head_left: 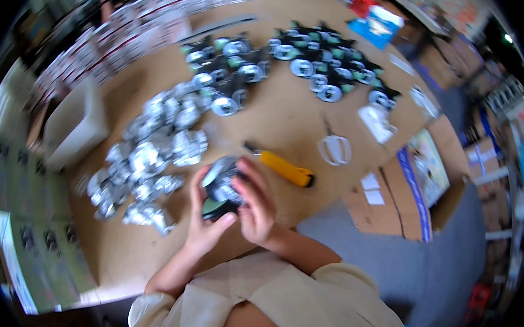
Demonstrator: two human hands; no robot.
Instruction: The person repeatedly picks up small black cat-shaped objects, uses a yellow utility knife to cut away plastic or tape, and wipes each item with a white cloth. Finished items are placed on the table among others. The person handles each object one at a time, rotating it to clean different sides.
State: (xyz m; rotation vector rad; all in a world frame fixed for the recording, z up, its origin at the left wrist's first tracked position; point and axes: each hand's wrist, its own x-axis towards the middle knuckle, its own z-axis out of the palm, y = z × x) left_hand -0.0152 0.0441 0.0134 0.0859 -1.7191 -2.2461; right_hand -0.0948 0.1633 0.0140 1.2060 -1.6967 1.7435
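In front of my chest, both hands hold a small dark object with a rounded grey face and a green patch (218, 185). It is blurred, and its kind is hard to make out. The fingers of my left hand (204, 232) wrap its left side and underside. From the right, my right hand (257, 209) presses its fingers against it. Left of my hands lies a heap of crumpled silver foil-like pieces (150, 156). A yellow utility knife (286, 168) rests just beyond my right hand, and white-handled scissors (334, 149) lie farther right.
Similar black pieces with pale rings (302, 67) stand in two groups at the table's far side. White cartons (144, 18) line the back left edge; a white bin (79, 123) and green boxes (34, 208) stand left. An opened cardboard box (387, 202) sits right.
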